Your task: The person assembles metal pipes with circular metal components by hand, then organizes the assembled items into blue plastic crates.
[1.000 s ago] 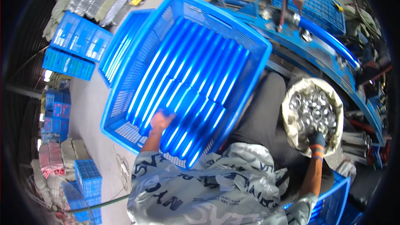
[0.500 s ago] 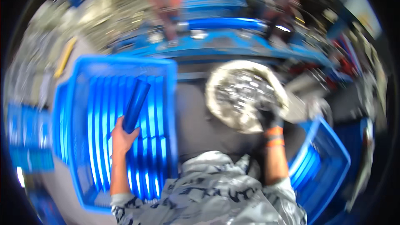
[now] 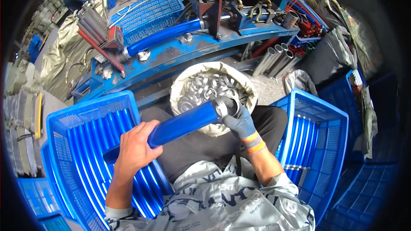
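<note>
Two hands are working one blue tube (image 3: 184,124) over the lap: the bare left hand (image 3: 136,147) is clenching its lower end to level it, while the gloved right hand (image 3: 240,122) is pinching a metal ring (image 3: 222,107) against its open end, beside the sack of rings (image 3: 205,86).

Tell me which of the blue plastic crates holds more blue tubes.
The blue plastic crate on the person's left, beside the bare left hand: blue metal tubes fill its whole floor. The blue plastic crate on the right shows only a few.
</note>
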Demonstrator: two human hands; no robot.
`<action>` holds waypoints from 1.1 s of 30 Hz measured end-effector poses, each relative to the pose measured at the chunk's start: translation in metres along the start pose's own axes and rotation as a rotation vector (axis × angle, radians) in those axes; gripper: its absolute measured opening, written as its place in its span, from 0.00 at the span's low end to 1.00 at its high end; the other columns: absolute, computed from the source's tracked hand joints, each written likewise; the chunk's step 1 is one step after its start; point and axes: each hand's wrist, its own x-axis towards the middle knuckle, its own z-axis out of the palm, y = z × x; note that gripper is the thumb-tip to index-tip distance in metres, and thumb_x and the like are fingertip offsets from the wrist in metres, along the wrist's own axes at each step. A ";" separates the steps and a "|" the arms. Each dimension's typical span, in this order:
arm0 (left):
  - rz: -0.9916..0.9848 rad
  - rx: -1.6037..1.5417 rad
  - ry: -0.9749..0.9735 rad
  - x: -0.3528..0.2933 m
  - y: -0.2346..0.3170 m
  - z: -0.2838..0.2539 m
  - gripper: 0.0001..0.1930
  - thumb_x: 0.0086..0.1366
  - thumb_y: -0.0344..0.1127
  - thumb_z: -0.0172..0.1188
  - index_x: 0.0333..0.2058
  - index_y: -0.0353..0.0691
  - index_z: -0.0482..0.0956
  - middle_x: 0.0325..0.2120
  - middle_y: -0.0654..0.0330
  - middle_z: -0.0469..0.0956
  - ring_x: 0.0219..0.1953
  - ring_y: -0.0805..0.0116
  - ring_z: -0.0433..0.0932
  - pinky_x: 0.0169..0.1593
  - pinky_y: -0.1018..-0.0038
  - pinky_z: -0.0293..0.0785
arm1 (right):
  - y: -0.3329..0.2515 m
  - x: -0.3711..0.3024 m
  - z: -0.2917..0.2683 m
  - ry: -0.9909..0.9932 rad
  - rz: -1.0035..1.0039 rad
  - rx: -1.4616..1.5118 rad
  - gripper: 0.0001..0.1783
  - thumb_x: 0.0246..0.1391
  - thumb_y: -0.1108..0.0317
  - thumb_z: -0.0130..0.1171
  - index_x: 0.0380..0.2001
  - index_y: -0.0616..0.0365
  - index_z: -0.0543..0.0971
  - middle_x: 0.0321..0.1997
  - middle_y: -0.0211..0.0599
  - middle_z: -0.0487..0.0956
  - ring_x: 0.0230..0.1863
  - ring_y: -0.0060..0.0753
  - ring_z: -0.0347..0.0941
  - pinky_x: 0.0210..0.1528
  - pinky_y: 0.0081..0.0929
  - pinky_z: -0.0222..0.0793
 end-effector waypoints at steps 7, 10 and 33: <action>0.034 0.037 -0.027 -0.008 -0.004 -0.002 0.31 0.51 0.37 0.75 0.57 0.43 0.85 0.39 0.53 0.85 0.42 0.45 0.87 0.46 0.52 0.83 | -0.020 -0.005 0.017 -0.030 0.043 -0.210 0.41 0.60 0.89 0.66 0.78 0.66 0.74 0.79 0.40 0.78 0.77 0.32 0.74 0.81 0.36 0.66; 0.030 0.029 -0.022 -0.010 -0.004 -0.002 0.31 0.51 0.37 0.75 0.57 0.43 0.85 0.38 0.53 0.84 0.42 0.45 0.86 0.46 0.52 0.82 | -0.025 -0.006 0.022 -0.011 0.092 -0.262 0.41 0.61 0.87 0.69 0.78 0.68 0.73 0.76 0.36 0.79 0.75 0.29 0.75 0.80 0.34 0.66; -0.251 -1.727 0.677 -0.019 -0.019 0.080 0.29 0.82 0.54 0.64 0.69 0.38 0.77 0.65 0.44 0.83 0.66 0.48 0.84 0.69 0.46 0.82 | -0.006 -0.013 0.003 0.055 -0.026 0.237 0.46 0.68 0.61 0.73 0.83 0.61 0.65 0.75 0.48 0.79 0.68 0.47 0.85 0.67 0.44 0.87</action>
